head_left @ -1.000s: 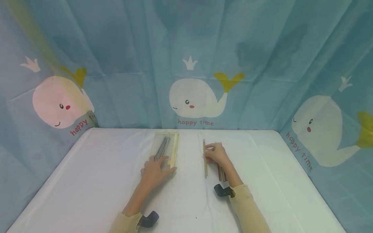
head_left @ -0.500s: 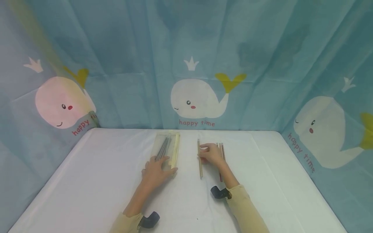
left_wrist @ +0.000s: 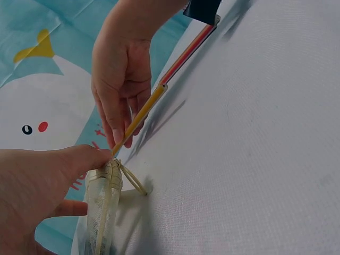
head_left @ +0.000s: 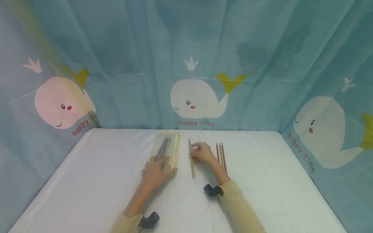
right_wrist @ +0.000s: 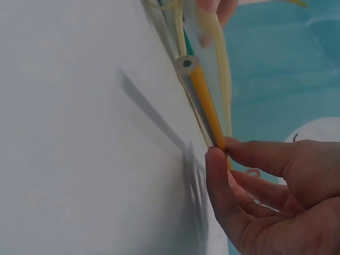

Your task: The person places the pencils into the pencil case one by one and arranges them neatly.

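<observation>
My right hand (head_left: 201, 153) pinches a yellow pencil (head_left: 191, 161) between thumb and fingers, just right of the pouch. Its flat, unsharpened end shows in the right wrist view, where the pencil (right_wrist: 206, 98) looks yellow on one side and grey on the other. A see-through mesh pencil case (head_left: 175, 142) with a pale yellow zip edge lies under my left hand (head_left: 155, 171), which grips its near end, thumb at the zip side. Several dark pencils (head_left: 164, 147) lie inside the case, their near ends hidden by my left hand.
Red and yellow pencils (head_left: 220, 155) lie side by side on the white-covered table (head_left: 276, 181), right of my right hand. A thin cord loop (left_wrist: 134, 178) hangs from the case's zip end. A blue whale-print curtain (head_left: 131, 97) rises behind the table.
My right hand has moved left with the yellow pencil, away from the other pencils and closer to the case. My left hand keeps its place on the case.
</observation>
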`<state>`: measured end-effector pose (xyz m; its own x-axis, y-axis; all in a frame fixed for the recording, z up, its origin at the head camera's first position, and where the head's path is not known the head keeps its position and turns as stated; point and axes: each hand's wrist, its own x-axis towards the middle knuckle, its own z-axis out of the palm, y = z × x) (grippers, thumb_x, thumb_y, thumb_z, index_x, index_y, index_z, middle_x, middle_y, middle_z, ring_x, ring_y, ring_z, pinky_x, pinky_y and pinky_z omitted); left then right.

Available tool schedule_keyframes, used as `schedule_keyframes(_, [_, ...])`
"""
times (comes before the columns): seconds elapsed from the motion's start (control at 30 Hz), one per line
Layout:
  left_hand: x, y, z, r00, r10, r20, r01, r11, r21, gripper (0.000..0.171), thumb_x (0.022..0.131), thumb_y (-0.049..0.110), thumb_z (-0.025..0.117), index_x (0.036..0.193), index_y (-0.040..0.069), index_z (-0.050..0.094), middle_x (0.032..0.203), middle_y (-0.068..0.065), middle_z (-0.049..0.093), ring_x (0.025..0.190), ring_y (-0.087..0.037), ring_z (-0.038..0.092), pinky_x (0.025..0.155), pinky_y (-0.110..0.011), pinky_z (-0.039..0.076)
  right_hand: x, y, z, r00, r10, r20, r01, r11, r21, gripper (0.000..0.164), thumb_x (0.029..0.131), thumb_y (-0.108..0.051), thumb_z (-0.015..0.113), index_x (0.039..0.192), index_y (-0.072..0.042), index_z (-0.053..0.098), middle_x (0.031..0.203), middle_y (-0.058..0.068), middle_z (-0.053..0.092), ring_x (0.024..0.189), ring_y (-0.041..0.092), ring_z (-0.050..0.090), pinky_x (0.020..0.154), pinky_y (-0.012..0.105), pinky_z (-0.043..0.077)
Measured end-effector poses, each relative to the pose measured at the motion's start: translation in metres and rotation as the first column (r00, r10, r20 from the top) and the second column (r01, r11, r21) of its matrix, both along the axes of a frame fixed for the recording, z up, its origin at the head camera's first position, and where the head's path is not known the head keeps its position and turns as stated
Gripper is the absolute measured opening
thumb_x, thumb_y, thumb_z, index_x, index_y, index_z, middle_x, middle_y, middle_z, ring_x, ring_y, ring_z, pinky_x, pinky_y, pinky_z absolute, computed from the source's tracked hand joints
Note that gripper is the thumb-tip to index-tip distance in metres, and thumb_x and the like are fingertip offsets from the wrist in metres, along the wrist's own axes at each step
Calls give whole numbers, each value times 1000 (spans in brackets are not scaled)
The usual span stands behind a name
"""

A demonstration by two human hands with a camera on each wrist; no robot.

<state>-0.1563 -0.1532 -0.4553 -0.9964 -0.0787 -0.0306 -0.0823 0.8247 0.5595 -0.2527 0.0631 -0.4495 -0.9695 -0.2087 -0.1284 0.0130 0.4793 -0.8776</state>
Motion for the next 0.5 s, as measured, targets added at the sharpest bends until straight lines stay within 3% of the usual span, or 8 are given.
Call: schedule_keyframes(0.5, [2,0,2,1000,-11,-23,10,1000,-14,72,90,55,78,146,14,63,150,-36,45,132,-58,46,98,-75,38,-7,-21,2,998,59,-4,-59,998,1,45,92,-6,77,135,6,65,100,16,77,73,15,71,70,29,59])
